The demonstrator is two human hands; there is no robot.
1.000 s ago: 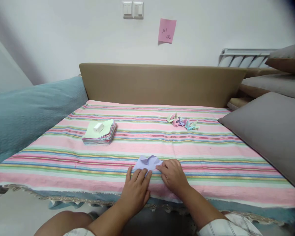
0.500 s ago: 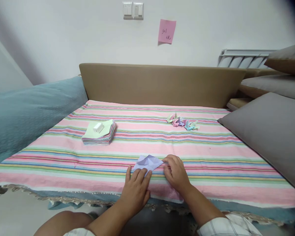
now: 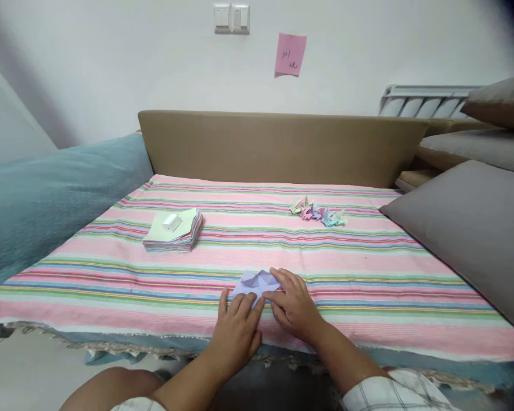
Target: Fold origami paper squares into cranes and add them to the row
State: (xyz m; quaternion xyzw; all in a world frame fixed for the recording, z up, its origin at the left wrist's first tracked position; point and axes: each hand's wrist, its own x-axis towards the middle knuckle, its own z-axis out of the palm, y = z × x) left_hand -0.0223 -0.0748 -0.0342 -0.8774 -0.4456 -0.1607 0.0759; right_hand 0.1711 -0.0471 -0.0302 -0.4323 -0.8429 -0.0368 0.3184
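Observation:
A partly folded lavender paper (image 3: 255, 281) lies flat on the striped cloth (image 3: 368, 274) near its front edge. My left hand (image 3: 236, 328) presses its fingertips on the paper's near left corner. My right hand (image 3: 294, 308) lies over the paper's right part, fingers flat on the fold. Both hands touch the paper and pin it to the cloth; neither lifts it.
A stack of coloured paper squares (image 3: 175, 231) with a small white block (image 3: 171, 221) on top sits at the left. Several small folded paper figures (image 3: 317, 213) lie at the back right. Grey cushions (image 3: 471, 228) border the right, a teal blanket (image 3: 47, 194) the left.
My right hand moved left over the paper's right side and pressed it down. The paper now looks flatter and narrower. My left hand stayed in place.

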